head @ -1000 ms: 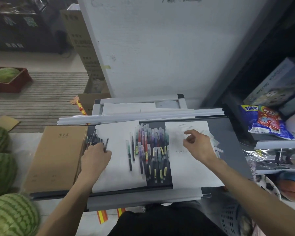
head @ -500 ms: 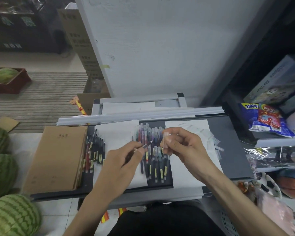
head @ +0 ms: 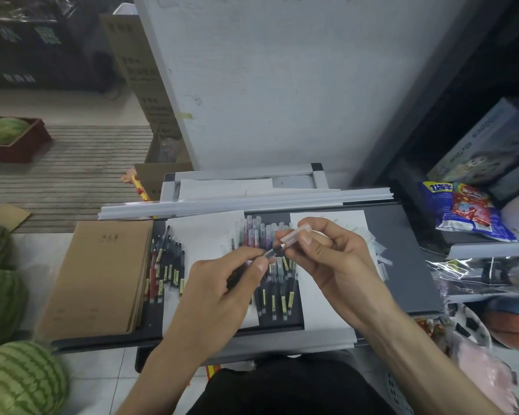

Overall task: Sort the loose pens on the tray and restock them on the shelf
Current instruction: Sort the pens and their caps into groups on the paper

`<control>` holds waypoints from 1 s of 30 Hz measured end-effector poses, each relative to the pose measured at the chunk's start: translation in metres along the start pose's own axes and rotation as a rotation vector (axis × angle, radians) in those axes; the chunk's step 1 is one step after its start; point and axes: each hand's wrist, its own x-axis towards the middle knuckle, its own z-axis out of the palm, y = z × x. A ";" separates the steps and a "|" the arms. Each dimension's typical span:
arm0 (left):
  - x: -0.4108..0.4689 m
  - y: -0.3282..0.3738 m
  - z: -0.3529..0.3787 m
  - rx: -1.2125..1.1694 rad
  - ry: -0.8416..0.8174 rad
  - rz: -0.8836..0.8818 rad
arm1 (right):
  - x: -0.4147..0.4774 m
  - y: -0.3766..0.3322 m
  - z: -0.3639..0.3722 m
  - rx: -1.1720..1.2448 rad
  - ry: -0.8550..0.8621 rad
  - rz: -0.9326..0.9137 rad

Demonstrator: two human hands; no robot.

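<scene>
Pen [head: 269,253] and clear cap [head: 294,236] above the tray [head: 408,265]
Left hand [head: 219,292] grips the pen; right hand [head: 339,265] pinches the clear cap at its tip.

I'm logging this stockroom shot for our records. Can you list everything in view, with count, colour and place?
tray: one, dark grey, centre
paper sheets: two, white, on the tray
loose pens: many, mixed colours, between the sheets
sorted pens: roughly a dozen, dark, left of the sheets
spare caps: several, clear, right sheet's far side
notebooks: one stack, brown, left of the sorted pens
watermelons: four, striped green, three at left, one in the crate
crate: one, red, far left
snack bags: two, blue and red, far right
basketball: one, orange, lower right
pen: one, dark, in the left hand
cap: one, clear, in the right hand
left hand: grips the pen
right hand: pinches the cap
</scene>
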 end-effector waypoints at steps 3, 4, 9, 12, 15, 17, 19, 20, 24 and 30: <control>0.000 -0.001 0.000 0.017 0.002 0.004 | -0.002 0.002 0.001 -0.100 -0.016 -0.055; 0.001 -0.001 0.000 0.030 0.004 0.004 | -0.003 0.003 0.002 -0.158 -0.023 -0.083; 0.002 -0.010 0.002 0.091 -0.006 0.010 | -0.006 0.013 0.007 -0.313 0.000 -0.143; 0.001 -0.015 0.006 0.079 -0.012 0.000 | -0.004 0.023 0.006 -0.277 0.035 -0.114; 0.000 -0.019 0.013 0.064 -0.008 -0.033 | -0.004 0.034 0.004 -0.245 0.094 -0.095; -0.001 -0.021 0.018 0.052 0.003 -0.056 | -0.002 0.040 0.004 -0.255 0.121 -0.095; 0.000 -0.022 0.021 0.011 0.011 -0.090 | 0.001 0.042 0.003 -0.278 0.130 -0.101; 0.002 -0.024 0.023 -0.021 0.010 -0.109 | 0.003 0.042 0.001 -0.289 0.133 -0.103; 0.008 -0.028 0.025 -0.275 -0.020 -0.237 | 0.011 0.040 -0.001 -0.331 0.123 -0.120; 0.013 -0.019 0.022 -0.659 -0.091 -0.440 | 0.021 0.031 0.003 -0.312 0.078 -0.164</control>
